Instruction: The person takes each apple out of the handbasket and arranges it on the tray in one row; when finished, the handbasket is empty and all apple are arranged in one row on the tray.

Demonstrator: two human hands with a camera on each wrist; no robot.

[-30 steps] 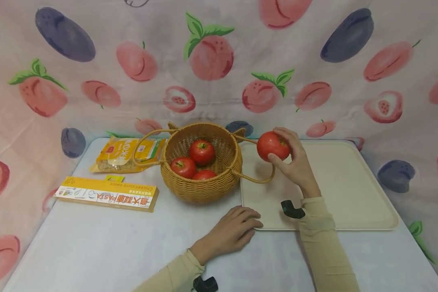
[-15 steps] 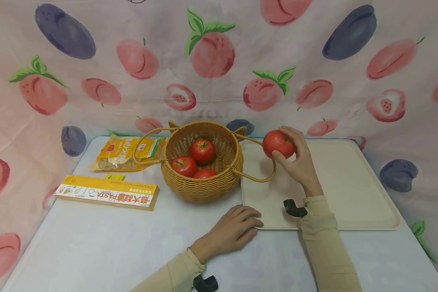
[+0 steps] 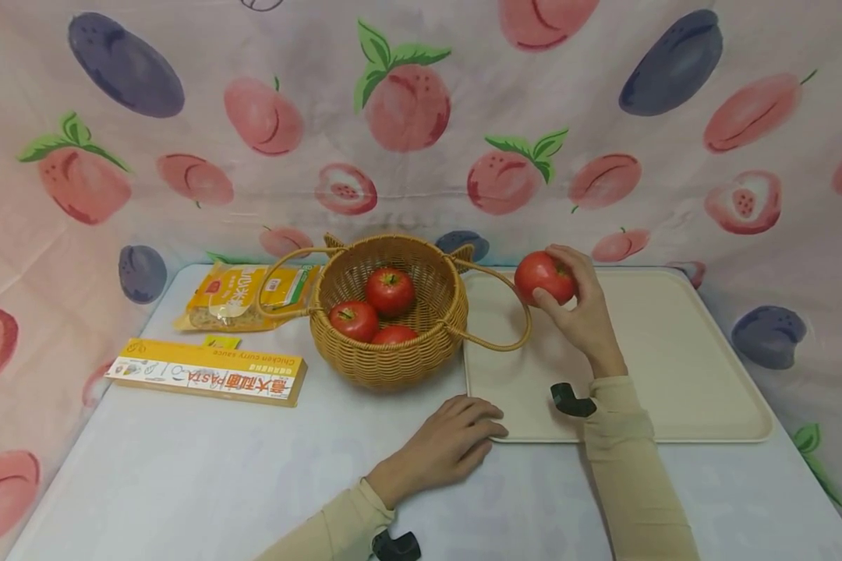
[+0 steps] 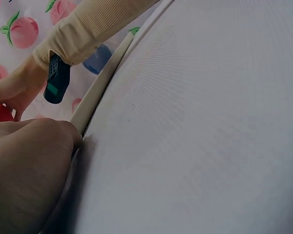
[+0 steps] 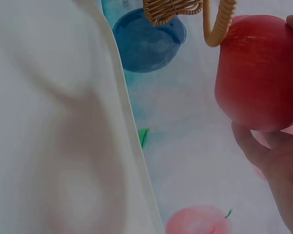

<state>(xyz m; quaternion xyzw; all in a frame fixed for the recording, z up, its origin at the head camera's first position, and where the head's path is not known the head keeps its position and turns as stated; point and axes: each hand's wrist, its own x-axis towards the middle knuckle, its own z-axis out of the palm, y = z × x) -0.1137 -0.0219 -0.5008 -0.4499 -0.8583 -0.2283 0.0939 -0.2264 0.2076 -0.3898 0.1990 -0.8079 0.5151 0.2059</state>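
Observation:
A red apple (image 3: 543, 277) is held up over the left part of a cream tray (image 3: 688, 351), gripped between the thumb and fingers of my right hand (image 3: 584, 312). In the right wrist view the apple (image 5: 261, 73) hangs clear of the tray (image 5: 132, 126), on which a shadow falls. Left of it stands a round wicker basket (image 3: 386, 366) with red apples (image 3: 389, 291) inside. My left hand (image 3: 445, 444) lies on the table, its relaxed fingertips at the tray's near left corner; in the left wrist view mostly its back shows.
The basket's right handle (image 3: 494, 347) loops out over the tray, close to the held apple. A yellow food packet (image 3: 235, 296) lies behind the left handle. In front of the packet is a pasta box (image 3: 206, 374). A fruit-print cloth (image 3: 421, 187) hangs behind the table.
My right hand has moved a little to the right with the apple, away from the basket and past its handle. The left hand stays at the tray corner.

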